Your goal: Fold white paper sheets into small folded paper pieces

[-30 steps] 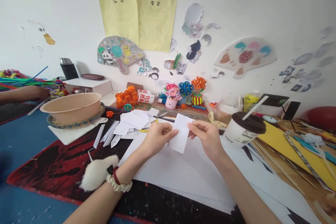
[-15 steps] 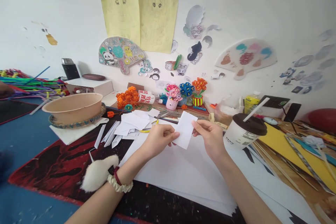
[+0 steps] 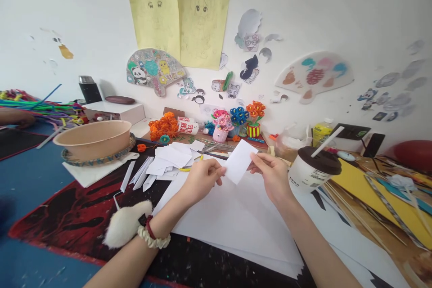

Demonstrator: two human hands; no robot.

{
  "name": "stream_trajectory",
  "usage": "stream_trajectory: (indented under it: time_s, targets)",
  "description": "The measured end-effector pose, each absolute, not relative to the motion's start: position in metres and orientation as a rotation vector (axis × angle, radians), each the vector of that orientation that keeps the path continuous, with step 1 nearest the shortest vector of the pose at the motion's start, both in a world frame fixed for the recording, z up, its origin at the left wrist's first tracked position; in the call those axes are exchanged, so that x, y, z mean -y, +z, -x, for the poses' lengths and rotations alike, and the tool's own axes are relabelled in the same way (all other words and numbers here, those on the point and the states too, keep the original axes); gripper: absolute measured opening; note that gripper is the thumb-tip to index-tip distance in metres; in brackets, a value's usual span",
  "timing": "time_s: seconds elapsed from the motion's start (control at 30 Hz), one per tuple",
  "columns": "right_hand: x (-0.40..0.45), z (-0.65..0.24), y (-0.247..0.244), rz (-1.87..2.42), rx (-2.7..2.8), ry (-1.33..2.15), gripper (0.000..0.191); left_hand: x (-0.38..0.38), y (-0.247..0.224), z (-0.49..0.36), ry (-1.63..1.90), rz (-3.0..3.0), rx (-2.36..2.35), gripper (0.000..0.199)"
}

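Observation:
A small white piece of paper (image 3: 240,162) is held up, tilted, above large white sheets (image 3: 232,225). My right hand (image 3: 272,175) pinches its right edge between thumb and fingers. At the paper's lower left edge, my left hand (image 3: 204,179) is closed with thumb and forefinger together, seemingly gripping that edge. A cream scrunchie (image 3: 153,239) circles my left wrist. Beyond that hand lies a pile of cut white paper pieces (image 3: 173,155), with folded strips (image 3: 143,173) beside it. Yellow-handled scissors (image 3: 185,169) are partly hidden among the pieces.
Close to my right hand stands a lidded cup (image 3: 315,168) with a straw. A beige basin (image 3: 92,137) sits at left, and a fluffy white object (image 3: 126,225) lies by my left forearm. Pipe-cleaner flowers (image 3: 222,119) line the wall. Another person's hand (image 3: 16,118) shows at far left.
The small paper has turned and risen slightly. My left thumb has slid from its face to its left edge. At far left, the other person's hand has come further into view.

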State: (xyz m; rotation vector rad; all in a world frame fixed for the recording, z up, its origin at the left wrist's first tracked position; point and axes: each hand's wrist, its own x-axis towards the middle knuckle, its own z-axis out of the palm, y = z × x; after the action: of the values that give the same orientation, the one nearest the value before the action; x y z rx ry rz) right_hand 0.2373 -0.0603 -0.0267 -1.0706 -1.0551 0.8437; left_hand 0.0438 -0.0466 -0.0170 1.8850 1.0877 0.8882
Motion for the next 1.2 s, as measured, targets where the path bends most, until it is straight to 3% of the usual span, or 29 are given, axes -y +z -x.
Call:
stream_trajectory:
  time_s: [0.2, 0.3, 0.57, 0.9, 1.2]
  targets:
    - [0.066, -0.235, -0.023, 1.075, 1.344, 1.208, 0.025, 0.034, -0.020, -0.035, 1.174, -1.748, -1.237, 0.029]
    - [0.070, -0.232, -0.022, 1.101, 1.559, 1.310, 0.029, 0.033, -0.017, -0.032, 1.141, -1.838, -1.248, 0.027]
    - [0.066, -0.226, -0.030, 1.164, 1.588, 1.165, 0.026, 0.044, -0.014, -0.040, 0.919, -2.165, -1.121, 0.014]
    - [0.067, -0.225, -0.031, 1.214, 1.653, 0.879, 0.019, 0.046, -0.009, -0.039, 0.934, -2.149, -1.163, 0.013]
    - [0.071, -0.218, -0.030, 1.192, 1.752, 0.729, 0.014, 0.056, -0.013, -0.043, 0.813, -2.498, -1.155, 0.015]
